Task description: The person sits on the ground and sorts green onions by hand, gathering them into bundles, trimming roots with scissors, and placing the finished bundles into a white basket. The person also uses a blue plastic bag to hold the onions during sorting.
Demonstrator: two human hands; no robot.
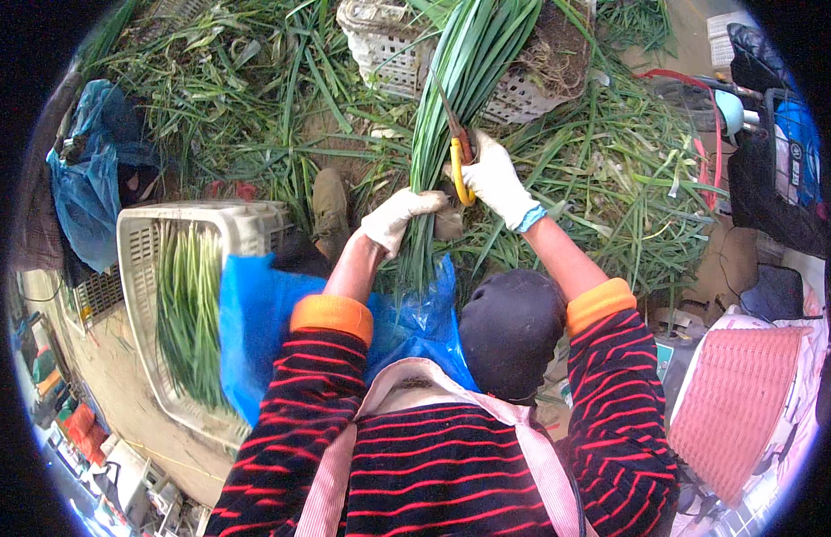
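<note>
A bundle of long green leafy stalks, like garlic chives or leeks, stands out in front of me. My left hand, in a white glove, is closed around the bundle near its lower end, and leaf tips hang below it. In my gloved right hand are scissors with yellow handles, held against the bundle's right side with the rusty blades pointing up and away. Blue plastic sheeting covers my lap under the leaf tips. My right fingertips are partly hidden.
Loose green leaves lie thickly over the ground. A white plastic basket lies beyond the bundle. At left, a pale crate holds more stalks. A blue plastic bag hangs at far left. A pink woven basket is at right.
</note>
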